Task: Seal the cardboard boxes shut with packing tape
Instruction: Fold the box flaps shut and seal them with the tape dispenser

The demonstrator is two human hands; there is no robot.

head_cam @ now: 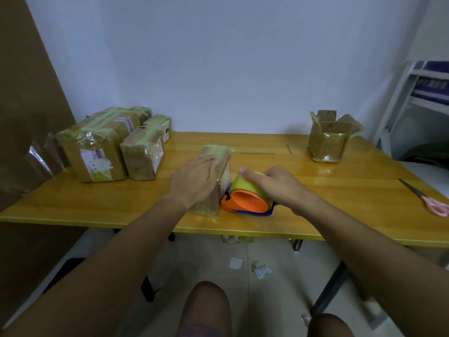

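The left hand (194,181) lies flat, fingers straight, on the small box (215,176) at mid-worktop (328,190), steadying it. The right hand (279,188) curls its fingers round the tape dispenser (247,198), set against the box's right side for taping.

Left hand (194,181): flat, fingers straight, palm down, arm extended.
Right hand (277,186): fingers curled in a grip, arm extended.

Both forearms are bare, with no sleeves, watch or rings showing on the left hand (194,178) or the right hand (279,186). Bare knees (206,310) show below, dark shorts barely visible at the frame's bottom.
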